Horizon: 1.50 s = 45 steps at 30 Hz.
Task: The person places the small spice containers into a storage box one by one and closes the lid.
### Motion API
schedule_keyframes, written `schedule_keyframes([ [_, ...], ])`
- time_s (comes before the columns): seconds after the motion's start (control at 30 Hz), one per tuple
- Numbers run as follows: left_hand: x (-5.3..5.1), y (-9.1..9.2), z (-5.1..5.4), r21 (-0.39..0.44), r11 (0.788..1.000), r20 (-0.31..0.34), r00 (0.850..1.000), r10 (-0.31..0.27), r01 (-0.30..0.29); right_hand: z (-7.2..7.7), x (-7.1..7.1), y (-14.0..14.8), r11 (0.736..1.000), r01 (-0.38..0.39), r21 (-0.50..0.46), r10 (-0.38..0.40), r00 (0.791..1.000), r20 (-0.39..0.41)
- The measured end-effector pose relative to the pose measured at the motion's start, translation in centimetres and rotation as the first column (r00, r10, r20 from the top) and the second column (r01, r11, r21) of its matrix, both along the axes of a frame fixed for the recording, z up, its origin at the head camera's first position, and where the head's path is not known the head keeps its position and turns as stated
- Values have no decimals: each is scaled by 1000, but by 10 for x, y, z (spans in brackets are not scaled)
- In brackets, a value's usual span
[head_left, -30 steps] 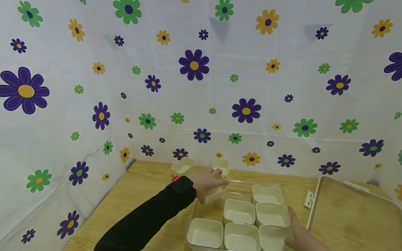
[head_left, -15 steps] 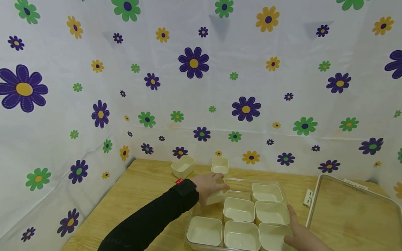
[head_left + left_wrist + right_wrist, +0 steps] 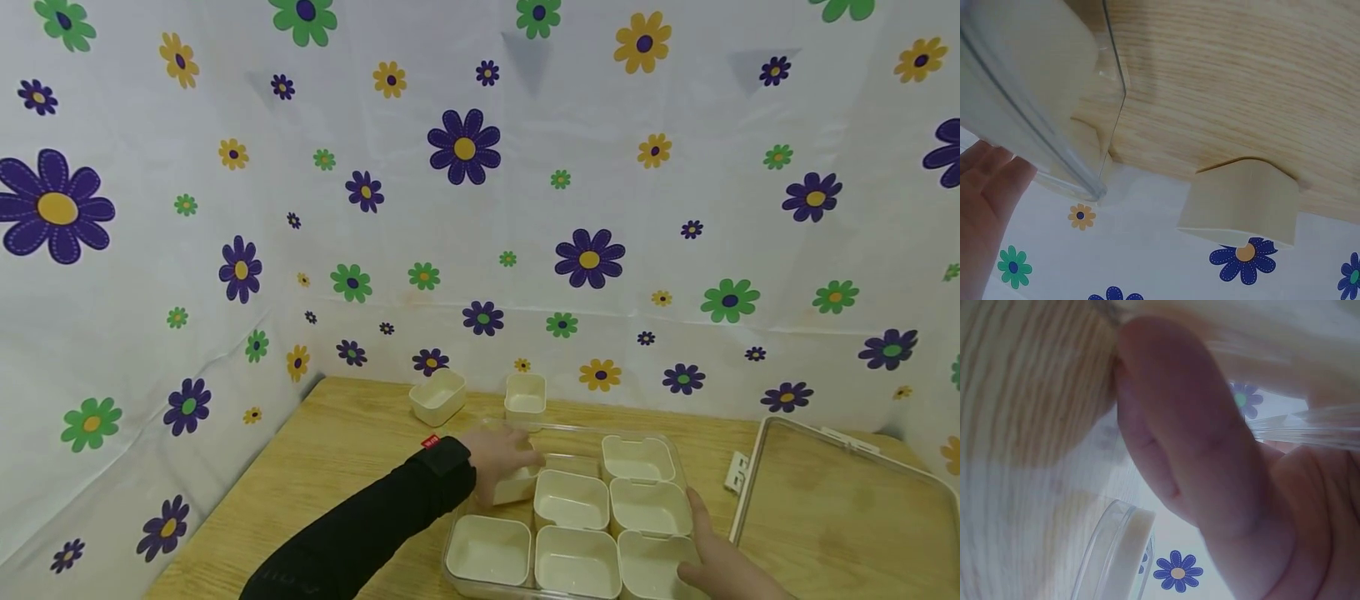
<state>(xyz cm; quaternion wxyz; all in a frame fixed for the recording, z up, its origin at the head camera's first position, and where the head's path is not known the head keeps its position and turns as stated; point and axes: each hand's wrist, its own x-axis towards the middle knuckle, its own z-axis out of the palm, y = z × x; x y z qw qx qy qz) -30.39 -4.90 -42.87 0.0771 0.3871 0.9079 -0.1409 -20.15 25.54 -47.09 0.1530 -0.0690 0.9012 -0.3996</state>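
Observation:
My left hand (image 3: pixel 497 457) holds a small cream bin (image 3: pixel 516 487) at the back left of a clear plastic box (image 3: pixel 577 429). Fingers reach over the bin's top, and part of it is hidden beneath them. Seen from the left wrist, the hand (image 3: pixel 991 200) is beside the box's clear wall (image 3: pixel 1063 150). My right hand (image 3: pixel 723 557) grips the box's right side, its thumb at the rim by a front bin (image 3: pixel 652 567). Close up in the right wrist view, fingers (image 3: pixel 1210 450) lie along the outside. Several other cream bins stand in rows inside, including a front-left one (image 3: pixel 489 550).
Behind the box, two loose cream bins stand on the wooden table (image 3: pixel 360 433): a wider one (image 3: pixel 437 400) and a narrower one (image 3: pixel 525 398). A clear lid (image 3: pixel 840 508) with white latches lies at the right. A flowered curtain (image 3: pixel 420 217) borders the table.
My left hand has lowered the bin a little, deeper into the box's back left area. My right hand stays at the box's right side.

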Motion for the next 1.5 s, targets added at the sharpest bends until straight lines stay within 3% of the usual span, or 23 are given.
schedule_keyframes([
  [0.3, 6, 0, 4, 23, 1000, 39, 999, 8, -9, 1, 2, 0, 1000, -7, -8, 7, 1000, -1],
  [0.63, 8, 0, 8, 80, 995, 146, 988, 51, -64, -1, 1, -1, 1000, 0, -1, 0, 1000, -9],
  [0.87, 11, -1, 9, 50, 993, 151, 984, 95, -103, 1, 1, -1, 1000, 8, 12, -8, 1000, 0],
  [1.0, 11, -2, 10, 60, 989, 192, 974, 119, -133, 1, 2, -1, 1000, -6, 15, 7, 1000, -22],
  [1.5, 18, -7, 11, 134, 983, 248, 965, 89, -125, 1, 2, -3, 1000, 24, 9, -24, 1000, 10],
])
